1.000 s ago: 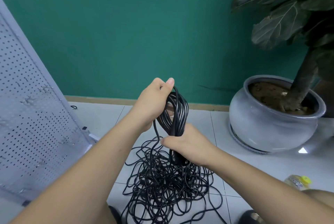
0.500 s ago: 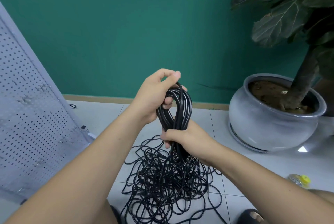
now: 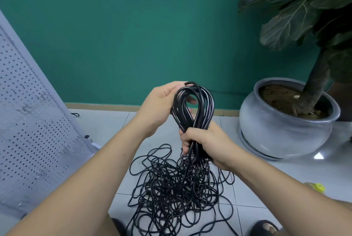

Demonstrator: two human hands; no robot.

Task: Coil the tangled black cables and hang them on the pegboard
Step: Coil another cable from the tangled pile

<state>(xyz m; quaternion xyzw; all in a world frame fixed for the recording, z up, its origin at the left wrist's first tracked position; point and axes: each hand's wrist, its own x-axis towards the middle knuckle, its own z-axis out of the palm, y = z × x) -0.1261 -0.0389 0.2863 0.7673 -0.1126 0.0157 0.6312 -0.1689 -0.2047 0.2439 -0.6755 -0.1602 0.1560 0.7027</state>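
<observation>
Head view | coil (image 3: 192, 106) raised left of plant pot (image 3: 285, 132) | your right hand (image 3: 207, 144), fingers clamped on its neck; left hand (image 3: 158, 106), fingers curled round its top | risk: tangle (image 3: 179, 188), low left of plant pot, may snag, spilling loops

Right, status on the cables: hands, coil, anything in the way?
Left hand holds coil top. Right hand grips its base. Tangle on floor, uncoiled. Pegboard at left, nothing in between.

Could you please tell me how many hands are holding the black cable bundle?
2. The left hand holds the looped top of the cable bundle; the right hand grips it lower down, above the floor tangle. Neither is hidden.
</observation>
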